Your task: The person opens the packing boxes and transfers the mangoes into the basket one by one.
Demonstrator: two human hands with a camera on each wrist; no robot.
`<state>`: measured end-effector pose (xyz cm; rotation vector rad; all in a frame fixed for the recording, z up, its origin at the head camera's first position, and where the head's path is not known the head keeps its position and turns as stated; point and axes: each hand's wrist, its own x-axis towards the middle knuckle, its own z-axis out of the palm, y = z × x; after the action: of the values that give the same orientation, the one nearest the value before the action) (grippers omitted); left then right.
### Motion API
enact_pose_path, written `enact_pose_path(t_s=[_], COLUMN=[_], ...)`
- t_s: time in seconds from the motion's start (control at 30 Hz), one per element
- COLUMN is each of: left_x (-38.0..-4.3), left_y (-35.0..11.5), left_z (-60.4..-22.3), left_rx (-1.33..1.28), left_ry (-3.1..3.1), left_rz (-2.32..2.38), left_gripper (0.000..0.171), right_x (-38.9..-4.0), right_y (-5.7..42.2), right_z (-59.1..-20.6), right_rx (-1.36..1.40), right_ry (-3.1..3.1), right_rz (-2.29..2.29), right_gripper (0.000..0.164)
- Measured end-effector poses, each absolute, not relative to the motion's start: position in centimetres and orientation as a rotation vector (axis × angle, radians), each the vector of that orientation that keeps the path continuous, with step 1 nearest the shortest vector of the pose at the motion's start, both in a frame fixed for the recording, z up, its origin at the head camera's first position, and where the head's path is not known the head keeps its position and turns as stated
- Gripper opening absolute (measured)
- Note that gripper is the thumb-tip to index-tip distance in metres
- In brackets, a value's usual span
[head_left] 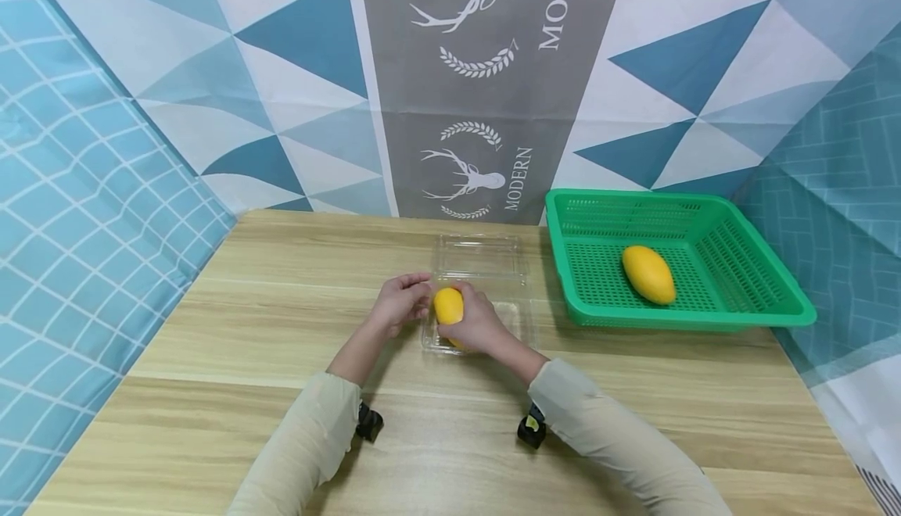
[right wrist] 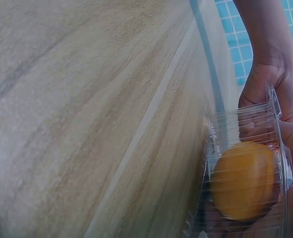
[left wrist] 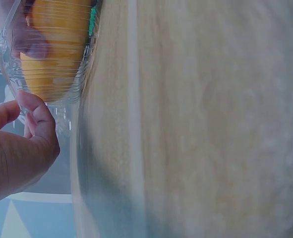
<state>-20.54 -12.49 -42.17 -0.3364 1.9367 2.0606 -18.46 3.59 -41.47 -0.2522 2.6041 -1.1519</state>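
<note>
A clear plastic box (head_left: 521,327) with ridged walls lies on the table, its lid (head_left: 481,256) folded back on the far side. Inside the box's left half is a yellow mango (head_left: 448,306). My right hand (head_left: 482,324) reaches in from the right and grips this mango, thumb on the near side. At the box's left end, my left hand (head_left: 403,302) pinches the rim between thumb and fingertip, as the left wrist view shows. Through the ridged wall the mango (right wrist: 243,181) also appears in the right wrist view, partly blurred by the plastic.
A green basket (head_left: 693,318) stands at the table's back right, with another mango (head_left: 648,274) in it. Patterned cloth walls (head_left: 486,94) rise behind and beside the wooden table (head_left: 232,328). A black wrist camera (head_left: 531,430) hangs below the right sleeve.
</note>
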Motion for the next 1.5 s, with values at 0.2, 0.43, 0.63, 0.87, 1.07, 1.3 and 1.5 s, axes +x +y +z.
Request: enact_pose_path(t_s=[0.2, 0.43, 0.63, 0.87, 1.07, 1.3, 1.5], left_x=[-20.6, -20.5, -20.6, -20.5, -20.4, -20.4, -20.5], left_y=[-12.4, -12.5, -12.4, -12.4, -12.3, -12.4, -12.4], left_z=[-42.3, -42.3, -42.2, -42.1, -42.0, -42.0, -42.1], left_rx=[-0.343, -0.341, -0.358, -0.34, -0.349, -0.352, -0.358], left_ry=[1.93, 1.928, 1.923, 1.926, 1.928, 1.935, 1.937], left_rz=[2.063, 2.064, 2.076, 2.07, 2.069, 2.072, 2.071], left_gripper=[0.036, 0.037, 0.036, 0.037, 0.038, 0.039, 0.038], right_x=[-18.4, -18.5, -18.5, -18.6, -18.7, -18.9, -19.1], right_y=[3.7, 4.0, 4.3, 4.6, 4.9, 5.5, 5.8], right_z=[-41.3, -41.1, -40.7, -40.3, -40.0, -39.6, -39.2], right_rx=[-0.25, -0.227, -0.241, -0.243, -0.236, -0.225, -0.236], right_ry=[2.608, 2.625, 2.637, 2.665, 2.697, 2.697, 2.709], right_rz=[-1.163, -1.143, -1.132, -1.116, -1.093, -1.104, -1.124], right_gripper=[0.08, 0.08, 0.081, 0.081, 0.081, 0.083, 0.082])
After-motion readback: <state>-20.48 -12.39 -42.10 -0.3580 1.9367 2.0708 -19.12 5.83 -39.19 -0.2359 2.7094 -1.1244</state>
